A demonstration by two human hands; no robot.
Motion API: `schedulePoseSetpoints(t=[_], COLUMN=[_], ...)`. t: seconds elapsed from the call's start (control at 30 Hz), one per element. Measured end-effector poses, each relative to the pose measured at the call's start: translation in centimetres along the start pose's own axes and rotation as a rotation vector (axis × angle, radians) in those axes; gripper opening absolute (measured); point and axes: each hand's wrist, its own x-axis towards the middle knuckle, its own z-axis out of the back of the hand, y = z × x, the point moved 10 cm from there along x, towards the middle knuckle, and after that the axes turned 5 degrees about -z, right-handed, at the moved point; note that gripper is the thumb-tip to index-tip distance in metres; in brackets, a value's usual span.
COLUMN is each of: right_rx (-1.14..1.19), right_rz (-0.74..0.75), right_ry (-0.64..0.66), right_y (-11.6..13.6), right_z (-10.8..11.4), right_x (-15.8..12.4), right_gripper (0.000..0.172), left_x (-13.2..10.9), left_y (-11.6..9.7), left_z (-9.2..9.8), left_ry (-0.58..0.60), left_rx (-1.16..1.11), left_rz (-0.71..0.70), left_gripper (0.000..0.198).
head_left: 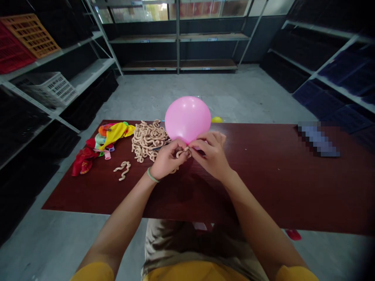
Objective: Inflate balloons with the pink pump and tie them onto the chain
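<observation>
A pink balloon (pixel 187 119), inflated, sits at the centre of the frame, its neck pointing down toward both hands. The left hand (pixel 169 158), with a green band (pixel 152 175) at its wrist, pinches a tan curled piece (pixel 190 153) just below the neck. The right hand (pixel 212 152) is narrow, fingertips drawn together at the same spot; whether they grip the neck or the piece, I cannot tell. Left of centre on the dark red counter (pixel 263 183) lies a pile of similar tan pieces (pixel 148 136), with limp balloons (pixel 115 134) farther left.
</observation>
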Motion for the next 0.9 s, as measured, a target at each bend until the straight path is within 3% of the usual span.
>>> schedulePoseSetpoints(t=[0.2,0.43,0.67,0.9], right_rx=[-0.063,-0.033,0.333,0.437], right_rz=[0.005,0.006,-0.178,-0.173], right_ry=[-0.009,-0.099,-0.014,0.154], right_y=[0.7,1.8,-0.6,-0.7], right_z=[-0.7,-0.1,0.5,-0.9], right_x=[-0.2,-0.8,0.3,0.6], right_gripper=[0.006,0.008,0.011,0.013], left_x=[-0.3,-1.2,-1.0,-1.1], left_y=[0.3,1.1,0.9,-0.4], left_z=[1.0,2.2,2.2,2.1], left_ry=[-0.170,-0.343,-0.321,-0.268], left_rx=[-0.084,0.028,0.029,0.224], left_rz=[-0.006,-0.002,-0.076,-0.200], left_gripper=[0.014,0.012,0.018,0.014])
